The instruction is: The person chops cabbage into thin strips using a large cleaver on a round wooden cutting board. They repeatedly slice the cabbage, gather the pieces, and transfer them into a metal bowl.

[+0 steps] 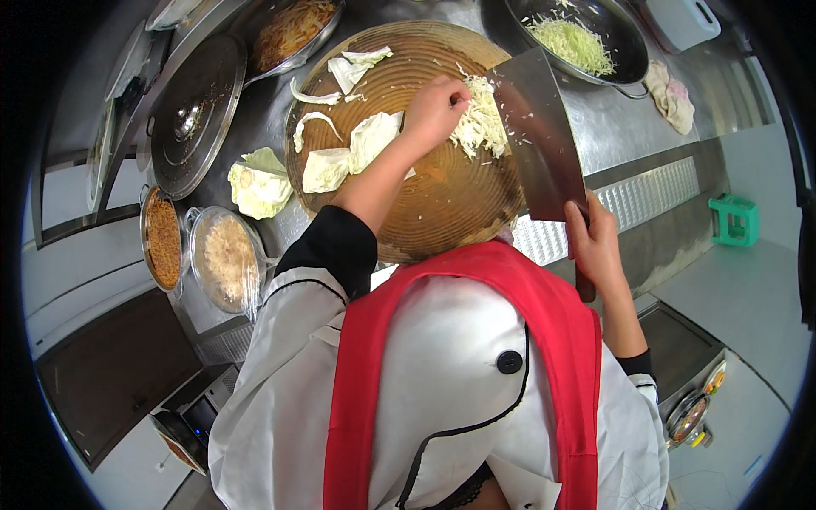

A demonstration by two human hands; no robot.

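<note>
My right hand (pixel 593 236) grips the handle of a broad Chinese cleaver (pixel 539 134), its blade tilted at the right edge of a round wooden chopping board (pixel 440 204). Bits of cabbage cling to the steel. Over the board, my left hand (pixel 440 111) is curled beside a heap of shredded cabbage (pixel 481 121); its fingertips are hidden, so whether it holds shreds is unclear. Cut cabbage chunks (pixel 326 170) and a larger piece (pixel 374 141) lie by my left forearm. Loose cabbage leaves (pixel 349 71) rest farther back on the board.
A part-cut cabbage (pixel 260 183) sits left of the board. A wok (pixel 574 44) with shredded cabbage stands back right, beside a cloth (pixel 669 95). Bowls of orange crumbs (pixel 160 239) and pale flakes (pixel 226 255), a metal lid (pixel 197 121) and another pan (pixel 296 32) are leftward.
</note>
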